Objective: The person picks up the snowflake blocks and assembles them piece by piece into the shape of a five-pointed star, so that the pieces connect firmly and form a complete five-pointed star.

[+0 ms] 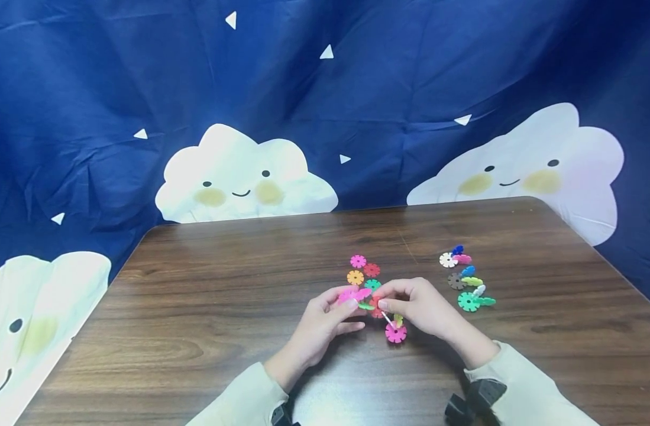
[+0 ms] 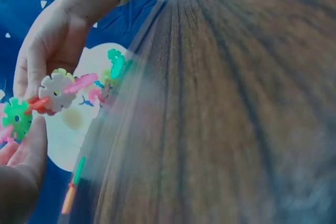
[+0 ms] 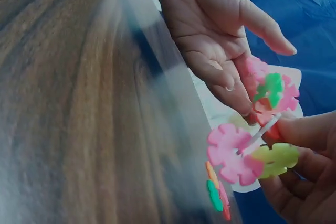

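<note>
Both hands hold one linked chain of notched plastic flower discs. In the head view my left hand (image 1: 319,325) pinches its left end by a pink disc (image 1: 349,295), thumb in front. My right hand (image 1: 423,305) pinches a red disc (image 1: 377,307) near the chain's middle between thumb and forefinger. A green disc (image 3: 269,90) links the pink end to the red one. From the red disc a white disc (image 2: 56,93) runs on to a pink disc (image 3: 234,153) and a yellow-green disc (image 3: 275,159), which hang outside the fingers.
Loose pink (image 1: 358,261), red (image 1: 372,270), orange (image 1: 355,277) and green discs (image 1: 373,285) lie on the brown table (image 1: 223,284) just beyond the hands. Several joined discs, among them a green one (image 1: 468,302), stand to the right. A blue cloud-print curtain (image 1: 356,89) hangs behind.
</note>
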Available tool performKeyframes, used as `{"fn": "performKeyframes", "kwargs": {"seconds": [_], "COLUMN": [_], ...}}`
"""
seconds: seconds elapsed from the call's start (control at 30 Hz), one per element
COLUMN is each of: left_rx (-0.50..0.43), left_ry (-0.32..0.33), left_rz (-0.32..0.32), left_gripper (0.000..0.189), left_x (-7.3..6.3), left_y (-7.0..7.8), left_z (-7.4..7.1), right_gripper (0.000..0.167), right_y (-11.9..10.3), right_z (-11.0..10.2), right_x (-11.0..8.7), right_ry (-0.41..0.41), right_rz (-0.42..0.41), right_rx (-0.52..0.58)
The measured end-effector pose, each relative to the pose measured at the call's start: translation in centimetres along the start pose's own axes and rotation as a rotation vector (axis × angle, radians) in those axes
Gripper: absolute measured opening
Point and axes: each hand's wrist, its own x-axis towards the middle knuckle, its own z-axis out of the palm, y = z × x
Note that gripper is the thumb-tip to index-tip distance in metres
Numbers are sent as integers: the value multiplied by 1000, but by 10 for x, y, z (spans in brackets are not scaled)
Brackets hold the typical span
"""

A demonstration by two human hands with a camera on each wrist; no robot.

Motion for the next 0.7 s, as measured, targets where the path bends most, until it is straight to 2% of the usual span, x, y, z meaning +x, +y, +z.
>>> {"fn": "performKeyframes", "kwargs": {"seconds": [0.17,0.43,0.7], "left_rx": [1,70,125], "left_ry": [22,65,56], "left_rz": [-21,-14,6], "left_gripper": [43,36,34], "left_x": [0,-2,-4], "left_y": [-1,-3,-5], "left_z": [2,4,2], "right_gripper": [10,10,16], "right_y": [-3,-4,0], "right_z": [4,8,-8], "right_x": [-3,-5,5], "right_ry": [-26,-1,75], "right_rz": [-43,-69,-39], "right_rx": [-47,-86,-158]}}
